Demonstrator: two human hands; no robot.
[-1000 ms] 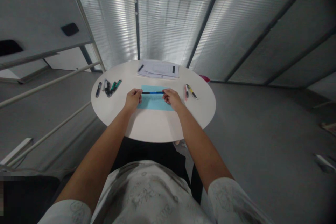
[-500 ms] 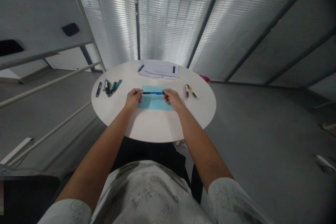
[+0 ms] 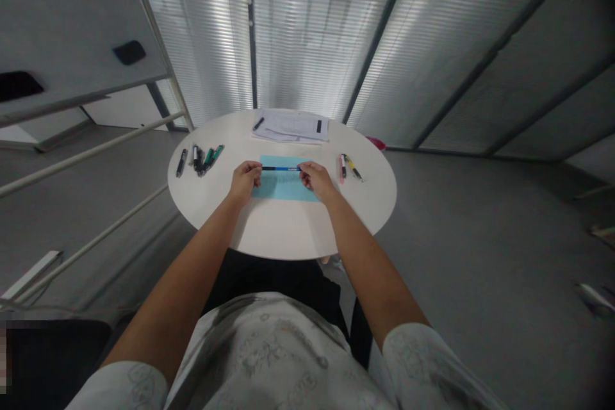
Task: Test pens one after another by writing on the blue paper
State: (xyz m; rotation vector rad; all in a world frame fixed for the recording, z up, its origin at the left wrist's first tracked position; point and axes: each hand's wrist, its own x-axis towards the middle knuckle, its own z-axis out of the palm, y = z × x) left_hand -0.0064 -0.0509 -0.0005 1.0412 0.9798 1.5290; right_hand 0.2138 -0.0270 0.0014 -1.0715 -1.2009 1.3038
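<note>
A blue and black pen (image 3: 281, 169) is held level between my two hands. My left hand (image 3: 245, 180) pinches its black end, and my right hand (image 3: 314, 180) pinches the other end. Below the pen a light blue sheet (image 3: 283, 189) lies on the white round table (image 3: 283, 237). Both hands are over the sheet's sides and cover parts of its edges.
Several pens and markers (image 3: 206, 159) lie at the table's left. A few more pens (image 3: 353, 168) are on the right. A stack of papers (image 3: 291, 127) with a dark pen on it sits at the back. A white metal frame (image 3: 96, 154) stands left of the table.
The pen seems to have rolled slightly between my fingers, since its blue side shows different markings. Both hands stay in the same place, pinching its ends.
</note>
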